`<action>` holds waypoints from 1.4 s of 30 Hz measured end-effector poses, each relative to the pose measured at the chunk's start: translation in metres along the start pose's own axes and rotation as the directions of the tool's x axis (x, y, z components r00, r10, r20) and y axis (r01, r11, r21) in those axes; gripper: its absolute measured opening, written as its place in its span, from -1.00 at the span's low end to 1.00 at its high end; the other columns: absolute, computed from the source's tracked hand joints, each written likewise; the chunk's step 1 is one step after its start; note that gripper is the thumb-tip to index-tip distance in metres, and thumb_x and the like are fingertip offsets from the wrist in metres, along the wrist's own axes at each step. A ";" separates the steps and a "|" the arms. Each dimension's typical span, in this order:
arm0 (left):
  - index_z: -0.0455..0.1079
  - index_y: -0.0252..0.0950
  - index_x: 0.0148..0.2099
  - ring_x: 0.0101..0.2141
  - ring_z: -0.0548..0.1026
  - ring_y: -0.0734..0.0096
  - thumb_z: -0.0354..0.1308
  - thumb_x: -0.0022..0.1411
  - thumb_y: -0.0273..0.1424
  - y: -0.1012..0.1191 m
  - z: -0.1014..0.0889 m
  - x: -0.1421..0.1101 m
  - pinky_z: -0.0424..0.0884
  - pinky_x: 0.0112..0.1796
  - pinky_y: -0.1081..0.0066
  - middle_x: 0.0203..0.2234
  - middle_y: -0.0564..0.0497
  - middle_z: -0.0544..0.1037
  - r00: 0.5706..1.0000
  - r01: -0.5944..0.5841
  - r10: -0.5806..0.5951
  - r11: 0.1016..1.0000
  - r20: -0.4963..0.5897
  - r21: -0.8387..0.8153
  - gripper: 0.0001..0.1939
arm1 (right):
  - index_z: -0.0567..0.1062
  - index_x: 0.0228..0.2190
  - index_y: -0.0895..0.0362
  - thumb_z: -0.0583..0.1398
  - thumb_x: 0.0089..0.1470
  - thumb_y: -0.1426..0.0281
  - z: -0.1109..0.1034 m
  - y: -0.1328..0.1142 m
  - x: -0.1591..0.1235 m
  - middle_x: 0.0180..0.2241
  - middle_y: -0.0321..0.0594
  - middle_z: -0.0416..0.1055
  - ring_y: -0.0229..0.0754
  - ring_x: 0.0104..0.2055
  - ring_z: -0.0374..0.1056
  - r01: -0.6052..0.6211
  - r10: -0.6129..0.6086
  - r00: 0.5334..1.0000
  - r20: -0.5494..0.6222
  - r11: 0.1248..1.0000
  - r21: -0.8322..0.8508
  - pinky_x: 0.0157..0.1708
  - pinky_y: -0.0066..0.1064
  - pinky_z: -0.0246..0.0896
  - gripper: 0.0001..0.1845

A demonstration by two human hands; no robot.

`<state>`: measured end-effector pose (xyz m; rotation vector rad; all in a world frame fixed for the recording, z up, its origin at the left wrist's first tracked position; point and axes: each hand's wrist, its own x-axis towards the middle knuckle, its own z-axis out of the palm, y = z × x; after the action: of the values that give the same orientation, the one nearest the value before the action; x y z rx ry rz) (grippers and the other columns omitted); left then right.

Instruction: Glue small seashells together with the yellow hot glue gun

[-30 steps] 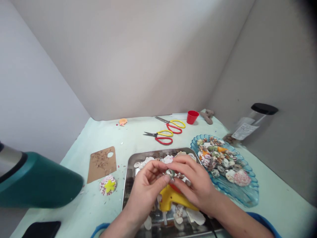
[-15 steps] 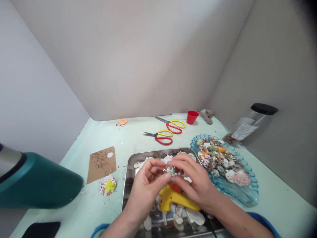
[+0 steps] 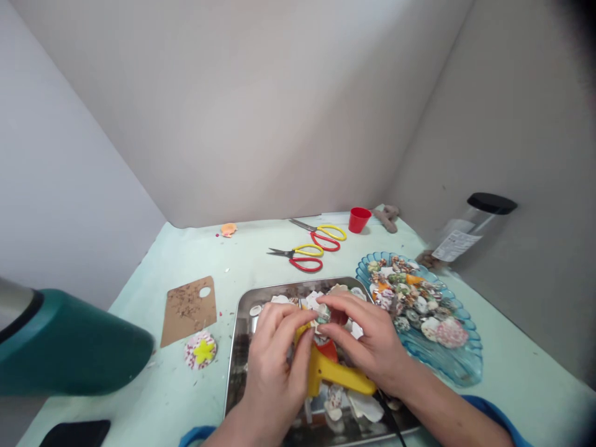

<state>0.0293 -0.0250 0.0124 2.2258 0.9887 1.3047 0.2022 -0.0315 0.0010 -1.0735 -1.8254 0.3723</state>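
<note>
A small pale greenish seashell (image 3: 324, 313) is pinched between the thumb and fingers of my right hand (image 3: 367, 329). Just left of it, my left hand (image 3: 279, 347) is closed, its thumb and fingers bent together. A thin light-coloured tip pokes up by those fingers, but I cannot make out what they hold. Under both hands lies a yellow glue gun (image 3: 344, 376) with an orange-red part, partly covered by my fingers. It rests in a metal tray (image 3: 236, 329) among white and patterned shells (image 3: 365, 406).
A blue scalloped dish (image 3: 465, 366) of shells stands right, near a clear jar (image 3: 459, 239) with a black lid. Two scissors (image 3: 307, 264) and a red cup (image 3: 359, 220) lie beyond the tray. Left are brown card (image 3: 186, 310), a flower-topped disc (image 3: 201, 351) and a green bottle (image 3: 79, 341).
Both hands were together at the shell. My left hand has since turned and drawn back slightly, leaving the shell in my right fingers. The view has shifted a little.
</note>
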 end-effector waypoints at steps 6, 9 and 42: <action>0.36 -0.24 -0.14 -0.24 0.37 0.21 0.09 0.11 -0.64 -0.001 0.000 -0.001 0.30 -0.23 0.27 -0.30 -0.08 0.43 1.000 -0.028 0.028 0.997 0.004 0.066 -0.72 | 0.45 -0.15 0.10 0.20 0.11 0.36 -0.001 -0.005 0.002 -0.41 -0.23 0.45 -0.22 -0.45 0.34 0.007 -0.007 1.000 0.023 1.000 0.023 -0.42 -0.40 0.29 -0.77; 0.34 -0.24 -0.13 -0.25 0.37 0.21 0.10 0.11 -0.63 -0.001 0.000 -0.001 0.29 -0.24 0.26 -0.31 -0.08 0.43 0.999 -0.041 0.041 0.995 0.001 0.092 -0.72 | 0.45 -0.14 0.10 0.20 0.10 0.38 0.000 -0.005 0.002 -0.39 -0.23 0.45 -0.22 -0.43 0.34 -0.009 0.008 0.999 0.031 0.999 0.035 -0.41 -0.40 0.29 -0.76; 0.33 -0.29 -0.23 -0.27 0.35 0.27 0.12 0.13 -0.59 -0.001 0.001 0.001 0.28 -0.25 0.26 -0.34 -0.05 0.42 0.999 0.039 -0.039 0.999 0.010 0.000 -0.84 | 0.43 -0.12 0.10 0.21 0.09 0.44 -0.001 -0.003 -0.002 -0.34 -0.28 0.42 -0.29 -0.40 0.32 -0.092 0.082 0.993 0.083 0.988 0.126 -0.36 -0.47 0.24 -0.72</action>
<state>0.0300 -0.0237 0.0118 2.1995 1.0238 1.2759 0.2020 -0.0350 0.0023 -1.0629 -1.7993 0.5844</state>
